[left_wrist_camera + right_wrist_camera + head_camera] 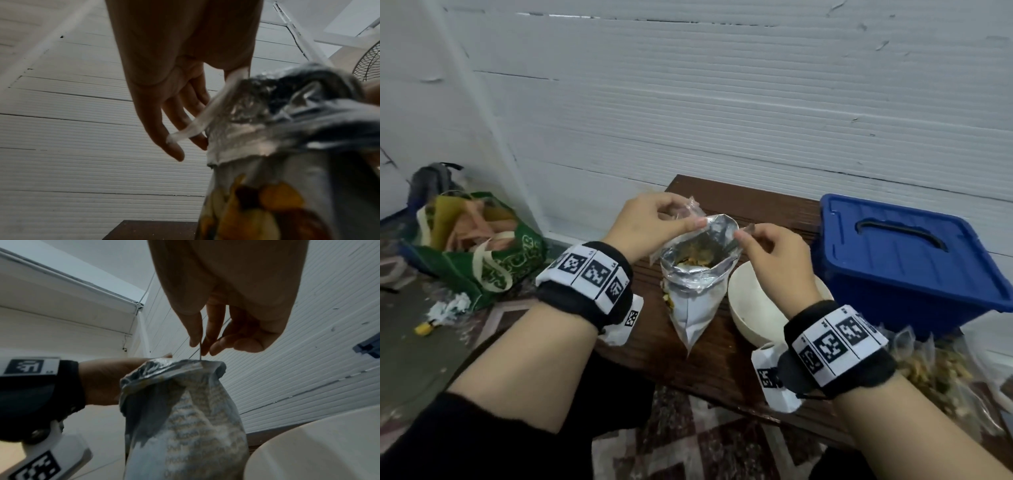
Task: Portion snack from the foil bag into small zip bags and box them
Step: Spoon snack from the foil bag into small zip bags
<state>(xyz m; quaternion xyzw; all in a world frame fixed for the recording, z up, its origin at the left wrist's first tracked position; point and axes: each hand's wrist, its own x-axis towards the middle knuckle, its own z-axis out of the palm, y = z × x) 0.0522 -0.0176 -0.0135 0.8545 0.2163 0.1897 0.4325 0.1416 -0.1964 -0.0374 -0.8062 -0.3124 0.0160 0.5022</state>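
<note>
**On the surface: foil bag held open at the mouth**

On the brown surface (722, 370), against the wall. Blue box (904, 263) at right, lid on, handle up. White bowl (753, 308) between box and foil bag (695, 291). Filled zip bags (935, 370) heaped in front of the box, on the right edge.

Foil bag stands near upright, tapering to a bottom corner that seems to rest on the surface; mouth open, snack visible inside. Left hand (650, 222): thumb and forefinger pinch the left rim, with a clear zip bag (686, 209) caught in the same grip. Right hand (763, 246): finger and thumb pinch the right rim; the right wrist view shows a thin edge nipped between fingertips (195, 340).

Handling, judged: the foil is thin, crinkly and limp, light apart from its contents, and will not stand alone. Take hold at the rim on both sides. The zip bag film is slick and flimsy; pinch it at the lip. The snack looks brittle, so pour gently.
</note>
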